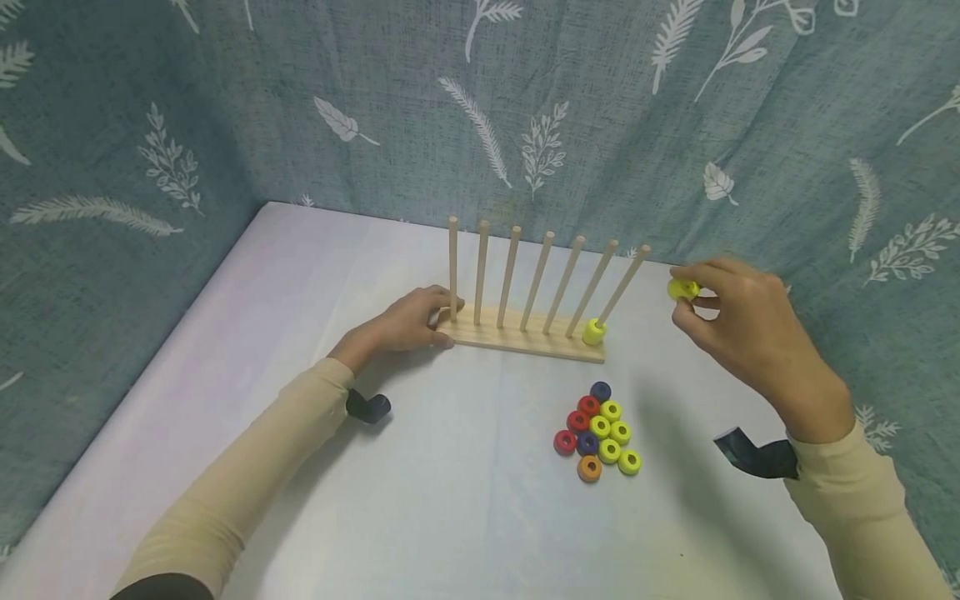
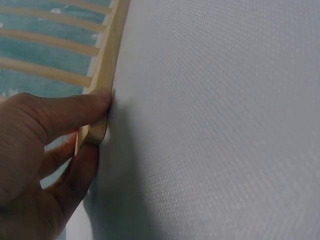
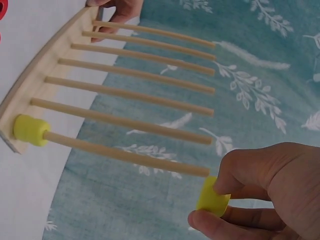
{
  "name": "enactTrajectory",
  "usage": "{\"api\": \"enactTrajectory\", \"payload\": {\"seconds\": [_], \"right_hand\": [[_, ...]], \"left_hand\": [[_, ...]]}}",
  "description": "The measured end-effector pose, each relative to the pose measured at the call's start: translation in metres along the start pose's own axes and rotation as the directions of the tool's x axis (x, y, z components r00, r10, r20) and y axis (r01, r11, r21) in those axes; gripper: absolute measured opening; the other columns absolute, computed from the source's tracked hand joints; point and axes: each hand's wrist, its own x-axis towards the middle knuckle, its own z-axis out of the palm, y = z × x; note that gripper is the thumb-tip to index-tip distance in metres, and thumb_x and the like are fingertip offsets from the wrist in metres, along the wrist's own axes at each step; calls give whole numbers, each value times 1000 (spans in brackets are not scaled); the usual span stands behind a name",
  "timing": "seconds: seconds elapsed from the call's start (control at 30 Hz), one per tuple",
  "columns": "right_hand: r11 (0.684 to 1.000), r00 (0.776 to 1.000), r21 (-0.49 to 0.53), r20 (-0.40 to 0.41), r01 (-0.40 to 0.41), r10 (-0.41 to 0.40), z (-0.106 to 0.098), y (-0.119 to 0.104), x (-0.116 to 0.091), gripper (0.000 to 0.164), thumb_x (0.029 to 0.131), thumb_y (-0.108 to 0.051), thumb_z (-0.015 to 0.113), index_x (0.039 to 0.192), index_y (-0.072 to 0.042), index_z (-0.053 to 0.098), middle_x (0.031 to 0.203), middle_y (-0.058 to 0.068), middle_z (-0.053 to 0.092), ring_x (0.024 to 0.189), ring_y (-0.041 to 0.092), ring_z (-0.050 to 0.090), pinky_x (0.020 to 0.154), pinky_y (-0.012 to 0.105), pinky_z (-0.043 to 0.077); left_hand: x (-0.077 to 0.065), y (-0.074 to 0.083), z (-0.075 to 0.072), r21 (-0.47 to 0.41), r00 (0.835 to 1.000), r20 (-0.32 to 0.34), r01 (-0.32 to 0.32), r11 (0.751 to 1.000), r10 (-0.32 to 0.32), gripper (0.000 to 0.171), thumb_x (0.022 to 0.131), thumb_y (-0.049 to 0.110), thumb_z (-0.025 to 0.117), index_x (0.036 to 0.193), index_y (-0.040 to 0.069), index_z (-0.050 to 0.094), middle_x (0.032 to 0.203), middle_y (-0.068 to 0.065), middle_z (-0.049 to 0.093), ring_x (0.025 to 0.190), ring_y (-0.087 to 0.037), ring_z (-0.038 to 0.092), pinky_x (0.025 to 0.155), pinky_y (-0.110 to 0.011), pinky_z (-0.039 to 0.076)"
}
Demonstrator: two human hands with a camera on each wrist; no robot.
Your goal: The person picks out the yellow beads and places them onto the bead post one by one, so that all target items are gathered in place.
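A wooden peg rack (image 1: 510,337) with several upright pegs stands on the table. My left hand (image 1: 412,318) grips the left end of its base, thumb on the front edge in the left wrist view. Yellow rings (image 1: 594,332) sit at the foot of the rightmost peg (image 3: 125,154). To the right of the rack, my right hand (image 1: 757,333) is raised and pinches a yellow ring (image 3: 213,196) between thumb and fingers. In the right wrist view this ring is close by the rightmost peg's tip. The other pegs carry no rings.
In front of the rack's right end lies a cluster of loose rings: several yellow ones (image 1: 599,427), red ones (image 1: 577,421), dark blue ones (image 1: 601,391) and an orange one (image 1: 589,468). A green leaf-patterned cloth (image 1: 405,108) hangs behind the white table (image 1: 420,500).
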Motion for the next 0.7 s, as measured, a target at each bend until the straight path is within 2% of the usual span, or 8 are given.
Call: {"api": "enactTrajectory", "payload": {"seconds": [0.37, 0.7], "right_hand": [[997, 997, -11, -24, 72, -73, -7, -5, 29, 31, 77, 14, 69, 107, 9, 71, 98, 21, 69, 81, 35, 71, 68, 44, 60], [998, 999, -15, 6, 54, -54, -7, -5, 47, 31, 80, 12, 66, 110, 8, 72, 97, 20, 69, 82, 35, 70, 68, 46, 60]], "left_hand": [[1, 0, 0, 9, 1000, 4, 17, 1000, -17, 62, 82, 14, 84, 138, 4, 59, 144, -16, 51, 136, -35, 43, 114, -50, 33], [0, -1, 0, 13, 1000, 9, 23, 1000, -23, 64, 82, 15, 84, 140, 5, 58, 145, -16, 50, 136, -36, 43, 114, -52, 32]]}}
